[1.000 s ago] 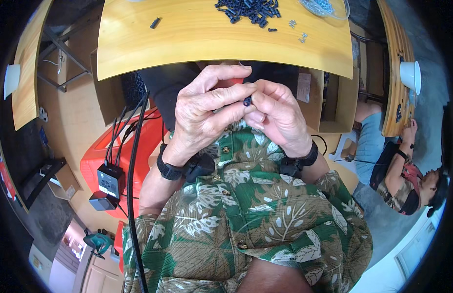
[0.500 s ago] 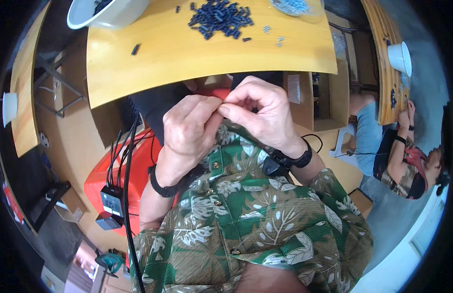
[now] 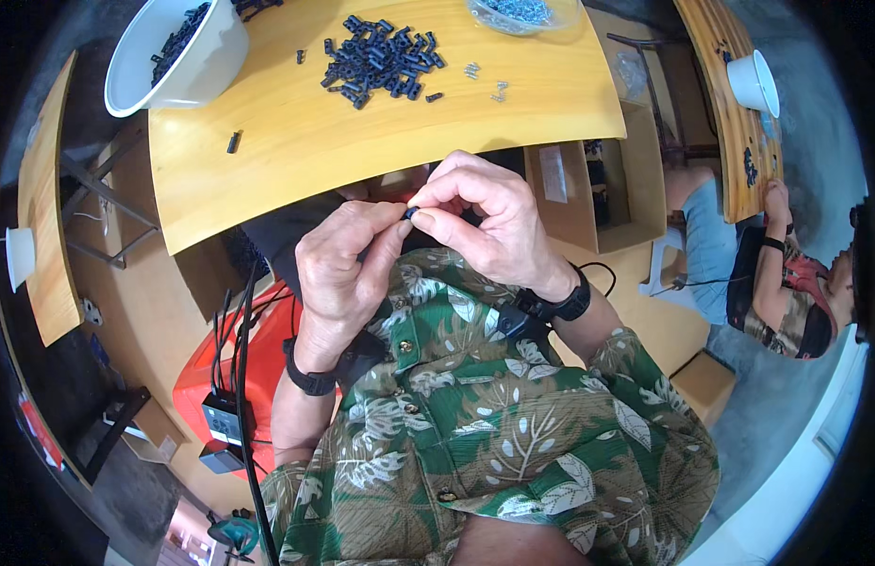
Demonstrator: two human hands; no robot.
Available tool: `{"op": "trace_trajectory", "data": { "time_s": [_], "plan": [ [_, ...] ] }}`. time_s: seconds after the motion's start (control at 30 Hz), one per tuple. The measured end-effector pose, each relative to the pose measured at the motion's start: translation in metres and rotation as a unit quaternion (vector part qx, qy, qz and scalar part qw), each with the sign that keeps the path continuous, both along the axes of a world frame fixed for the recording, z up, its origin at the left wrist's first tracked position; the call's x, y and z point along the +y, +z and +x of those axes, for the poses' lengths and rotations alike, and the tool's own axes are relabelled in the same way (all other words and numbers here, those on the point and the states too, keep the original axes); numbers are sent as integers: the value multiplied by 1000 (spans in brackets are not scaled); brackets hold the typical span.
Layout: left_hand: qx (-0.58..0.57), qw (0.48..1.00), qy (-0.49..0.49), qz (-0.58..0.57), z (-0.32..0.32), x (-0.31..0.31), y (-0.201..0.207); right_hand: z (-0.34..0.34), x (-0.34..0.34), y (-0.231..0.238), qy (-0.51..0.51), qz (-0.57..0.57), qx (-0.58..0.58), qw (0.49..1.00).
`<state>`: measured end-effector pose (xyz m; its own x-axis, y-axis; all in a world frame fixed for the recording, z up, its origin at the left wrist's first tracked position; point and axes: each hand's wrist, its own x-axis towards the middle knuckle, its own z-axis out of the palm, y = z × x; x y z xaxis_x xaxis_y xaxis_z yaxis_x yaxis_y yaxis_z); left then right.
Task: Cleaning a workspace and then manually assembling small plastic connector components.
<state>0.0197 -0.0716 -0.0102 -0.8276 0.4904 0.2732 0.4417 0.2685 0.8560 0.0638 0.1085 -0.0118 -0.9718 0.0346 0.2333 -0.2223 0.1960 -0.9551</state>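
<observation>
Fingertips [image 3: 424,219] of both hands, gathered around a small black piece [image 3: 411,213] in mid-air, just short of the near edge of the tabletop [image 3: 296,141], between that edge and the patterned shirt [image 3: 513,415]. Grip of the left hand [image 3: 341,257]: thumb and forefinger together in a narrow pinch, on the piece from the left. Grip of the right hand [image 3: 489,222]: likewise closed to a small gap, on the piece from the right. Only a dark end in sight between the two; too covered to tell its exact angle, or the presence of anything inside. Best, by judgement, to let one pinch serve as a firm clamp and the other as the worker, with wrists steady and pressure light and even, given so small a piece and its likely readiness to twist or spring out. Better also to roll the covering thumb back slightly for a clear look, and to work over the near edge rather than short of it, for catching a drop. Farther in from that edge, a pile of black parts [image 3: 379,64]; toward the right edge, small metal pieces [image 3: 471,71]; at the left edge, a white bowl [image 3: 206,71]. Nearer the left edge than the pile, a lone black part [image 3: 233,142], perhaps easy to overlook.
</observation>
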Motion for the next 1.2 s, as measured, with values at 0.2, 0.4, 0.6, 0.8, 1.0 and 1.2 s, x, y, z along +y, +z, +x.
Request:
{"op": "trace_trajectory", "data": {
  "time_s": [0.2,0.4,0.6,0.8,1.0,1.2],
  "plan": [
    [-40,999,31,-11,-2,-7,1,-11,45,-2,-227,217,18,949],
    [-60,997,48,32,-2,-12,-1,-32,73,-23,-258,374,66,888],
    [-15,998,49,45,-4,-9,0,-38,78,-23,-205,461,74,860],
    [-16,998,43,42,-7,-7,5,-43,74,-8,-156,469,115,861],
    [-71,995,24,64,-3,-14,11,-11,41,9,-8,-210,-77,975],
    [-64,990,17,128,0,-16,10,-2,18,8,109,-451,-161,871]
  ]
}}
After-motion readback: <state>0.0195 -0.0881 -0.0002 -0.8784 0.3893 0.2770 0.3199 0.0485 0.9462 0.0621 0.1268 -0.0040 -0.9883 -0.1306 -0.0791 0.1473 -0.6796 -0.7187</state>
